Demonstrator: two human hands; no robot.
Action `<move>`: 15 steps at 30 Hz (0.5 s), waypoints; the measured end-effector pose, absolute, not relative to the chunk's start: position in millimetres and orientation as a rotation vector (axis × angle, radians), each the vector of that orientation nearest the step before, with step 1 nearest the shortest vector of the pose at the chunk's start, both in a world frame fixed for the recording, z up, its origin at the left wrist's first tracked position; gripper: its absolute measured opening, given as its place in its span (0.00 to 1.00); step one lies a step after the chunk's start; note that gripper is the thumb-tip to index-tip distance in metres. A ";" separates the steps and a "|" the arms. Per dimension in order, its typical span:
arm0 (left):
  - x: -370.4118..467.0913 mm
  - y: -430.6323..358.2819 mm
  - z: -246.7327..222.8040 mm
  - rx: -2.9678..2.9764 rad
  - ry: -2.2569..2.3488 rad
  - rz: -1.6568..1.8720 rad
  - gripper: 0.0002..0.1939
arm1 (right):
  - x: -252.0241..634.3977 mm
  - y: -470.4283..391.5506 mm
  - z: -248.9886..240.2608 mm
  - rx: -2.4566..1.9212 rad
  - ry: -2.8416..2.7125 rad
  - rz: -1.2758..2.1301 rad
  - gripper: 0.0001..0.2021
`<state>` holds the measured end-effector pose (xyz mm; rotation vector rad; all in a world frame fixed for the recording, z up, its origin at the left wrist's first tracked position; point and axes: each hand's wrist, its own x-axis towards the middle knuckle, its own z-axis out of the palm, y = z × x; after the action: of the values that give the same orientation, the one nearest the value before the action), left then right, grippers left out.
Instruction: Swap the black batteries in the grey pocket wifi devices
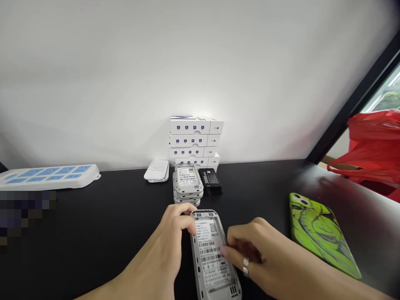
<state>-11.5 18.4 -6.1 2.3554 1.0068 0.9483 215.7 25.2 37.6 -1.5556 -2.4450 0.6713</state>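
A light grey portable Wi-Fi device [215,258], its back off, lies tilted in front of me with the label and barcodes of its hollow bay showing. My left hand [178,229] grips its upper left edge, fingers bent around the rim. On the opposite side, my right hand [250,250], wearing a ring, has curled fingers at the right rim; the thumb tip rests at the bay's edge. Just beyond stands a stack of similar open devices [188,180]. Black flat batteries [212,180] marked 3000mAh are piled to its right, white covers [156,171] to its left.
Several white boxes [190,127] are stacked against the wall. A white and blue power strip [56,177] lies at the left. At the right are a phone in a green case [321,233] and a red plastic bag [375,141] beyond the black table [125,216].
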 end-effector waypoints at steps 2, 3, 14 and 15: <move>-11.7 17.5 -7.2 2.330 1.049 0.947 0.38 | 215.5 25.8 38.6 -1.553 -2.435 0.603 0.15; -11.7 17.3 -8.0 2.329 1.064 0.954 0.38 | 216.3 28.6 40.7 -1.545 -2.431 0.567 0.14; -3.4 12.8 10.6 2.325 1.206 0.541 0.41 | 240.1 93.3 98.2 -1.492 -2.267 0.765 0.18; -2.9 12.9 13.0 2.340 1.195 0.519 0.40 | 235.0 100.6 99.2 -1.467 -2.264 0.794 0.18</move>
<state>-2.9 12.9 13.0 2.3400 1.1946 0.5186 235.0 100.6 99.2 -1.4672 -2.2641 0.7941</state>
